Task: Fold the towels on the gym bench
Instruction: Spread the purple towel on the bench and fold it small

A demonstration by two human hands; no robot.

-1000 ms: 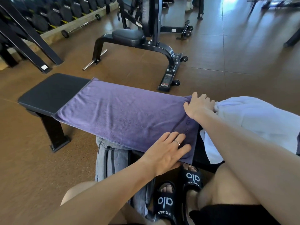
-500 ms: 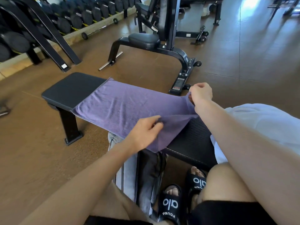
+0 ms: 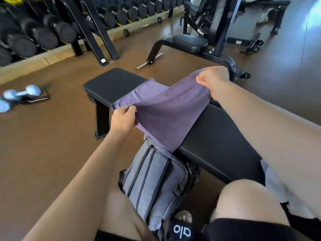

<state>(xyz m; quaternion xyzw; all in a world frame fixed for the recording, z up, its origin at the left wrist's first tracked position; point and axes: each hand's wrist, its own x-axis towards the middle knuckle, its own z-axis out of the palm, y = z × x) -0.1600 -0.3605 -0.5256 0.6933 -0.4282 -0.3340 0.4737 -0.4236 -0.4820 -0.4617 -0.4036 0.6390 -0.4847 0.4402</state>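
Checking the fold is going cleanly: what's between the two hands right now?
In the head view, only the lifted end of the purple towel spans between the left hand and right hand; each pinches a corner.

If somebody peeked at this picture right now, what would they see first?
Probably the purple towel, lifted over the middle of the black gym bench by the left hand and right hand, each pinching a corner. Next, the grey bag on the floor under it.

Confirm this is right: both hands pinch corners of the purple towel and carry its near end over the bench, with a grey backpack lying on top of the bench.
One error: the head view shows the grey backpack on the floor beside the bench, not on top. Left hand and right hand do pinch the purple towel.
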